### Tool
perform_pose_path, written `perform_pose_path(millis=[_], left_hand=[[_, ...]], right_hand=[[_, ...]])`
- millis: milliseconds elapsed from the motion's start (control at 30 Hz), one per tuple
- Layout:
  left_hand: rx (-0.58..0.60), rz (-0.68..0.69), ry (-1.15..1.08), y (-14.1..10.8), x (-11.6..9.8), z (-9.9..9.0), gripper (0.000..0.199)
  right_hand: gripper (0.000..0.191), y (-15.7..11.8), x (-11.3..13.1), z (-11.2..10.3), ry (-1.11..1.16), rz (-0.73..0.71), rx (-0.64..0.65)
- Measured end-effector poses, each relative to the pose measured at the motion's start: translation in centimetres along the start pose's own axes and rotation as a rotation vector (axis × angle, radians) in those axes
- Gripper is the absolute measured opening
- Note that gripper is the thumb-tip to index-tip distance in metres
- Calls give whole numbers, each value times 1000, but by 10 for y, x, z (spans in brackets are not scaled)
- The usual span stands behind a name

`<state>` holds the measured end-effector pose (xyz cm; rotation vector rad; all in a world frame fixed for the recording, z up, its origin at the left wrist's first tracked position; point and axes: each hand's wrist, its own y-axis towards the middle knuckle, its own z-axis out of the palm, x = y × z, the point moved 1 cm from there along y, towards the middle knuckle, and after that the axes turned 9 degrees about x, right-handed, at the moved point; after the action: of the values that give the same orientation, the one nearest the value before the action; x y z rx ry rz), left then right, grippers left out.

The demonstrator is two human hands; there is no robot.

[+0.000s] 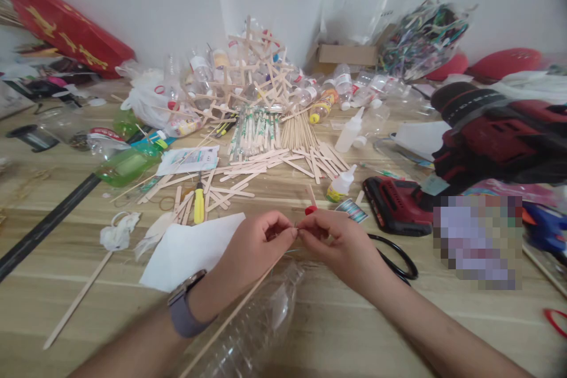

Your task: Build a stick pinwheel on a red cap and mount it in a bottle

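Note:
My left hand (261, 245), with a watch (188, 301) on its wrist, is closed in a pinch. My right hand (334, 242) pinches too, and the fingertips of both meet over the table. Whatever small thing they hold is too small to make out. A thin wooden stick (237, 311) runs up from the lower edge and goes out of sight beneath my left hand. Below the hands lies a clear plastic bottle (261, 325) on its side. Something red (310, 210) shows just behind my right hand.
A red cordless drill (482, 136) stands close on the right, by a black cable loop (398, 254). A yellow screwdriver (199, 204), white paper (190, 251) and loose craft sticks (239, 189) lie ahead. Glue bottles (349, 133) and piled plastic bottles (201, 74) are farther back.

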<state>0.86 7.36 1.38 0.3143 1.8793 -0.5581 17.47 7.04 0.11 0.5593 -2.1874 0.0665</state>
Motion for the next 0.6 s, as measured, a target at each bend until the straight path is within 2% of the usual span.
perform_pose_path(millis=[167, 367, 467, 600], left_hand=[[13, -61, -45, 1, 2, 1, 16], [133, -193, -280, 3, 4, -1, 17], [138, -187, -246, 2, 2, -3, 14], [33, -71, 41, -1, -1, -2, 12]], right_hand=[[14, -5, 2, 0, -222, -174, -63], [13, -9, 0, 4, -355, -404, -61], [14, -8, 0, 4, -375, -465, -26], [17, -5, 1, 3, -315, -370, -32]])
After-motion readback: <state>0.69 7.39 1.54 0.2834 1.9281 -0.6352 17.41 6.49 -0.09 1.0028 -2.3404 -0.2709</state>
